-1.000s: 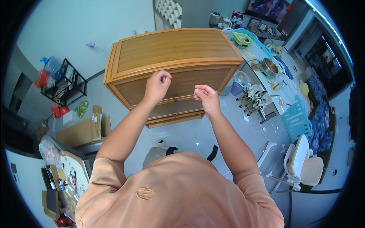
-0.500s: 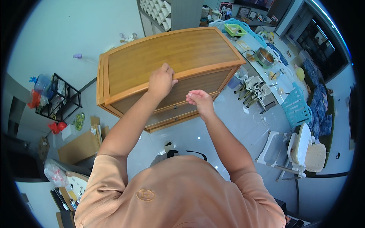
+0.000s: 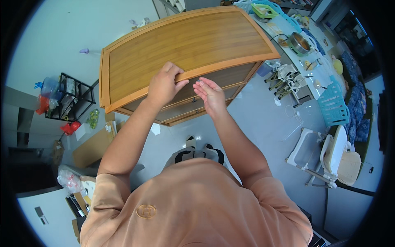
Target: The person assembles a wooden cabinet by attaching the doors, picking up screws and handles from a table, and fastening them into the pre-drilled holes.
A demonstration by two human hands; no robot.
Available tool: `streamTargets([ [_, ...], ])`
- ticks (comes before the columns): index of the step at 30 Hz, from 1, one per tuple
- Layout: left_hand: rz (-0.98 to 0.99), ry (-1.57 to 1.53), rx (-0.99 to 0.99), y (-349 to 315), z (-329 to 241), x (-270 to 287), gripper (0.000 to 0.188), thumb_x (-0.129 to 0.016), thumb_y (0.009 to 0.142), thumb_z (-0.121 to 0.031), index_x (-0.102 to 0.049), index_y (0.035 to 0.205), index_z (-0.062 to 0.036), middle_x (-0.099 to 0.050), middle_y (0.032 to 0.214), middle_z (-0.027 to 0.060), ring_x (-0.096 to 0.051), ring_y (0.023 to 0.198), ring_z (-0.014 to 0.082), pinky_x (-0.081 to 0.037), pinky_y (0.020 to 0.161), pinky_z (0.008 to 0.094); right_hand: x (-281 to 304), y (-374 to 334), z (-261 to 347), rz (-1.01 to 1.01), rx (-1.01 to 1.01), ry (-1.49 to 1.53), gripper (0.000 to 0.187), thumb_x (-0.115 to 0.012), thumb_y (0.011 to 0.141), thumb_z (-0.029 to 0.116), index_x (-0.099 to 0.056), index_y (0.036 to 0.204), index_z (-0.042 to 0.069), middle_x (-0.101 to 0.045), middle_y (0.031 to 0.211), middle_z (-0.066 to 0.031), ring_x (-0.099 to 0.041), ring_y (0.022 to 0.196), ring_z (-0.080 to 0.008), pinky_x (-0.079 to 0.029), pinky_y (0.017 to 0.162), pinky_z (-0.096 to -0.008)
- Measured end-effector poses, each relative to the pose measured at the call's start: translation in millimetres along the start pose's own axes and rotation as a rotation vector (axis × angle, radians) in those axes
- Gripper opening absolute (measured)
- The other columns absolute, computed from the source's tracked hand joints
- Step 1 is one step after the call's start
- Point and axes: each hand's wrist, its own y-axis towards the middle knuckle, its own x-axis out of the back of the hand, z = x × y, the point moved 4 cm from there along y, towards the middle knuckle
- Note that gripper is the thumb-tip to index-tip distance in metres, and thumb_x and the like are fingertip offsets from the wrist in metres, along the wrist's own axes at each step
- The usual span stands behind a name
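There were two bare hands, one left and one right, one wooden cabinet with two visible knobs, one high chair, one black rack, one blue water jug, one metal pot, one green basket and two red plastic bags. The nested stools overlapped too much to count.

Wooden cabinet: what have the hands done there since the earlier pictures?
The left hand has taken hold of the front edge of the cabinet, fingers above, thumb below. The right hand came nearer that edge and looks less curled. The cabinet and high chair seem to have stayed put.
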Motion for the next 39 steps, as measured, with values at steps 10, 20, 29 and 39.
streamTargets([
  [10,0.086,-0.012,0.055,0.8,0.9,3.4,0.035,-0.073,0.067,-0.022,-0.065,0.1,-0.0135,-0.055,0.082,0.0055,-0.056,0.072,0.023,-0.046,0.061,0.0332,-18.3,16.8,-16.2,0.22,-0.018,0.255,0.011,-0.051,0.089,0.013,-0.053,0.093,0.003,-0.054,0.081,-0.0039,-0.053,0.073,-0.0137,-0.045,0.069,-0.0268],
  [20,0.073,-0.009,0.038,-0.4,-1.1,1.7,0.035,-0.073,0.066,-0.02,-0.066,0.099,-0.013,-0.055,0.081,0.0049,-0.056,0.07,0.0224,-0.046,0.059,0.0331,-19.7,13.5,-14.7,0.19,-0.061,0.305,0.011,-0.053,0.088,0.012,-0.054,0.094,0.002,-0.055,0.081,-0.0045,-0.053,0.072,-0.0134,-0.046,0.07,-0.0274],
  [29,0.016,-0.006,0.021,-3.5,-2.6,5.1,0.034,-0.074,0.064,-0.019,-0.066,0.097,-0.0129,-0.055,0.081,0.005,-0.056,0.07,0.0229,-0.046,0.06,0.0337,-38.6,-19.3,4.7,-0.113,-0.138,0.342,0.019,-0.057,0.086,0.023,-0.053,0.088,0.005,-0.054,0.077,-0.0049,-0.053,0.074,-0.0159,-0.044,0.071,-0.0291],
  [39,0.078,-0.647,0.279,1.5,18.0,8.3,0.029,-0.056,0.08,-0.01,-0.057,0.109,-0.0062,-0.055,0.09,0.003,-0.053,0.079,0.013,-0.042,0.069,0.0256,-24.9,0.3,29.0,0.101,-0.194,-0.111,0.024,-0.057,0.086,0.028,-0.055,0.083,0.004,-0.054,0.073,-0.0027,-0.054,0.067,-0.0136,-0.044,0.061,-0.0246],
])
